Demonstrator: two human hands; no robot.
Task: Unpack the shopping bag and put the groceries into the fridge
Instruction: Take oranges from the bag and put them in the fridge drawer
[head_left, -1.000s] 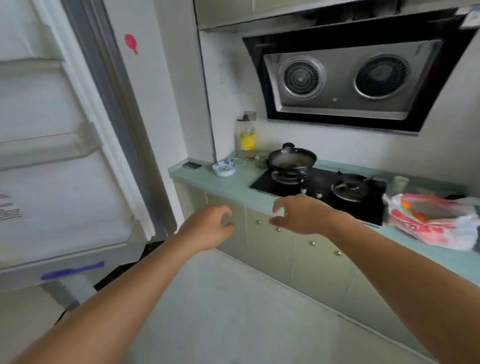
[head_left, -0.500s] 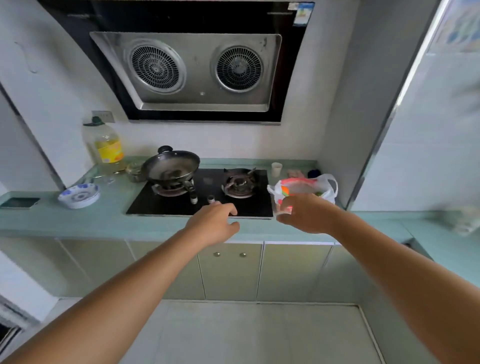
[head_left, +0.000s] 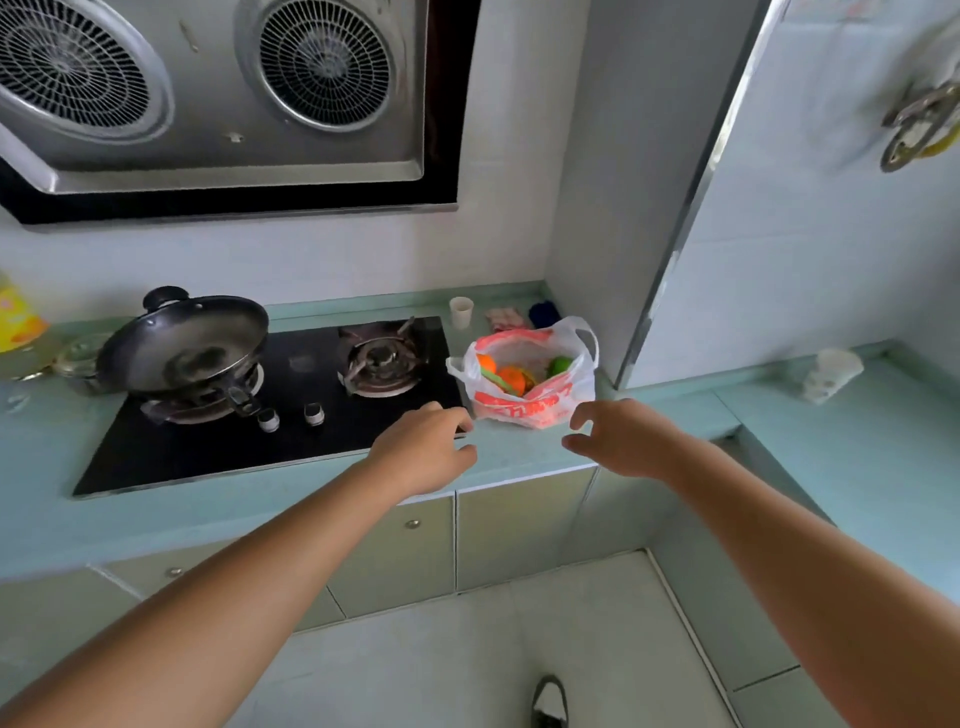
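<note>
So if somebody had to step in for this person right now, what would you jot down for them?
Left hand: open, empty, at the counter edge just in front of the shopping bag.
Right hand: open, fingers loosely curled, empty, near the bag's front right.
Shopping bag: on the counter right of the hob, mouth open, orange produce and green produce inside.
Done: nothing to see yet; bag not gripped.
Left: take the bag, unpack it, load the fridge, which is out of view.
</note>
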